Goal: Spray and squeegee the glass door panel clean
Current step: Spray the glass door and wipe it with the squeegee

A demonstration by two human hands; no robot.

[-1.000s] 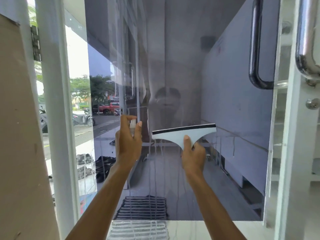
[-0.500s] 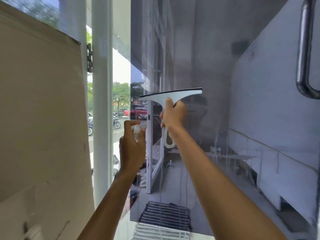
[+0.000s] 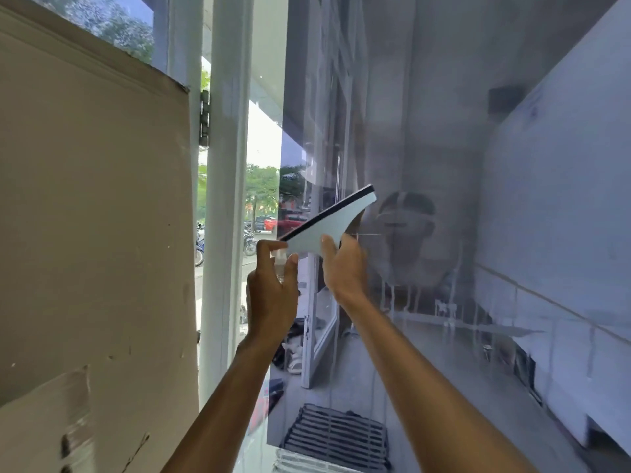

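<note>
1. The white plastic squeegee (image 3: 329, 221) with a black rubber blade sits at mid-frame, directly above the right hand (image 3: 345, 268). That hand grips its handle, with the thumb laid up the white body. The blade is tilted: its right end is higher, and its lower left end is just over the left hand's forefinger.
2. The left hand (image 3: 271, 288), just left of the right one, curls round a small clear spray bottle (image 3: 280, 264) that is mostly hidden in the palm. The forefinger hooks over the bottle's top.
3. Both bare forearms rise from the bottom edge and converge toward the centre.
4. The large clear glass door panel (image 3: 444, 131) fills the centre and right of the frame. Whether the blade touches it cannot be told. Thin wet streaks (image 3: 409, 302) run down the glass to the right of the right hand.
5. Left of the hands stands a white door frame post (image 3: 227, 199) with a dark metal hinge (image 3: 204, 117) beside it. A brown cardboard sheet (image 3: 92, 216) covers the left of the frame. Open glass lies above and to the right of the squeegee.
6. A dark ribbed floor mat (image 3: 336, 435) shows at bottom centre.
</note>
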